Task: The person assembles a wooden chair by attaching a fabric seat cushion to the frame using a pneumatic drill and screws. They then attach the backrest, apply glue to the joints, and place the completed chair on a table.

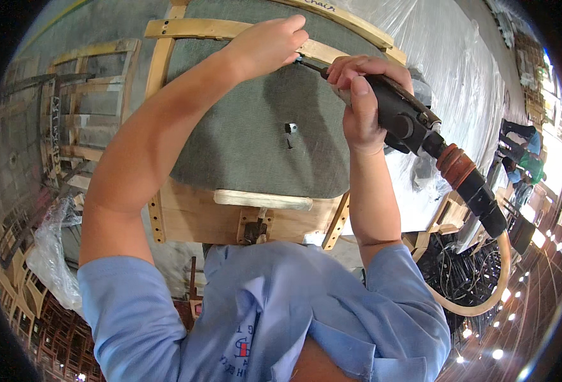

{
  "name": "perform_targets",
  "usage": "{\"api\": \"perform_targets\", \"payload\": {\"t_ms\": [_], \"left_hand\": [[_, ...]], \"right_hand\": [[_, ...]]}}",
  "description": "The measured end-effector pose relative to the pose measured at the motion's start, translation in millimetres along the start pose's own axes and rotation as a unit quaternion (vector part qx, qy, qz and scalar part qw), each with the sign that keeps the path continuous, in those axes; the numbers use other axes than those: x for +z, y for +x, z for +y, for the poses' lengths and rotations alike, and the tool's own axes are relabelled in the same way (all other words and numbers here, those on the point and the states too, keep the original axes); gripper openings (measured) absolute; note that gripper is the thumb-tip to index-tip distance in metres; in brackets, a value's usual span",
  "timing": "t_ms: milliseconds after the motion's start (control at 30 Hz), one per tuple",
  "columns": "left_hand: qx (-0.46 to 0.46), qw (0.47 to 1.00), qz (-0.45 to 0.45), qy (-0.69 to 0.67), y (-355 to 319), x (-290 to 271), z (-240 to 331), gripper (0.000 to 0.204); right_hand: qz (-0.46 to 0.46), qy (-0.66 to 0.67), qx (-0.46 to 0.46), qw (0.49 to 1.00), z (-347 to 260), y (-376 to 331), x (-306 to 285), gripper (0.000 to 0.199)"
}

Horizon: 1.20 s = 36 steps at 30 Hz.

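Note:
My right hand point(365, 95) is wrapped round a black air screwdriver point(403, 118), whose bit points up and left to a wooden crossbar point(198, 28). Close to the bit's tip, the fingers of my left hand point(271, 46) are closed together at the crossbar. A small dark and bluish piece shows by the tip, but what the fingers hold is hidden. Below lies a panel covered in grey-green cloth point(230, 134). On the cloth are a small white and black piece point(291, 128) and a dark screw point(289, 144).
A pale hose point(494, 293) loops from the tool's orange coupling point(456, 164). Near me, a light wooden strip point(262, 200) lies at the panel's edge. Clear plastic sheeting point(446, 70) spreads at the right, wooden frames point(93, 102) stand left, and people point(526, 153) are far right.

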<state>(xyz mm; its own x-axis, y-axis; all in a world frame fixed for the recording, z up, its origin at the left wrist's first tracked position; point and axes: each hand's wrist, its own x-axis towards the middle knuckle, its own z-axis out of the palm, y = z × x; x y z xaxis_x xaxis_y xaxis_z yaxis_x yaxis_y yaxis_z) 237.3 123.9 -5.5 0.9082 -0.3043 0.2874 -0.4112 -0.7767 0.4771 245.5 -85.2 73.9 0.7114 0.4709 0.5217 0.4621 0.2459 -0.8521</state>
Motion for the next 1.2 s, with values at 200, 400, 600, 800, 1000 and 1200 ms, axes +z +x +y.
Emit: {"api": "perform_targets", "payload": {"t_ms": [200,400,600,800,1000,1200], "left_hand": [[-0.004,1.000,0.016,-0.002,0,-1,1,0.016],[0.007,1.000,0.027,-0.008,2,1,-1,0.014],[0.015,0.999,0.050,0.005,2,7,0,0.014],[-0.020,0.999,0.023,-0.010,5,8,-1,0.011],[0.024,1.000,0.017,-0.007,1,-5,0,0.012],[0.018,0.998,0.049,-0.020,-1,0,0,0.012]], "right_hand": [[-0.026,-0.010,-0.020,0.999,2,5,3,0.025],[-0.031,0.009,-0.032,0.999,9,5,13,0.026],[-0.002,-0.064,-0.019,0.998,10,4,25,0.029],[0.010,-0.032,0.002,0.999,12,5,28,0.033],[-0.022,-0.047,-0.010,0.999,12,4,29,0.033],[0.009,-0.021,-0.018,1.000,16,1,35,0.035]]}}
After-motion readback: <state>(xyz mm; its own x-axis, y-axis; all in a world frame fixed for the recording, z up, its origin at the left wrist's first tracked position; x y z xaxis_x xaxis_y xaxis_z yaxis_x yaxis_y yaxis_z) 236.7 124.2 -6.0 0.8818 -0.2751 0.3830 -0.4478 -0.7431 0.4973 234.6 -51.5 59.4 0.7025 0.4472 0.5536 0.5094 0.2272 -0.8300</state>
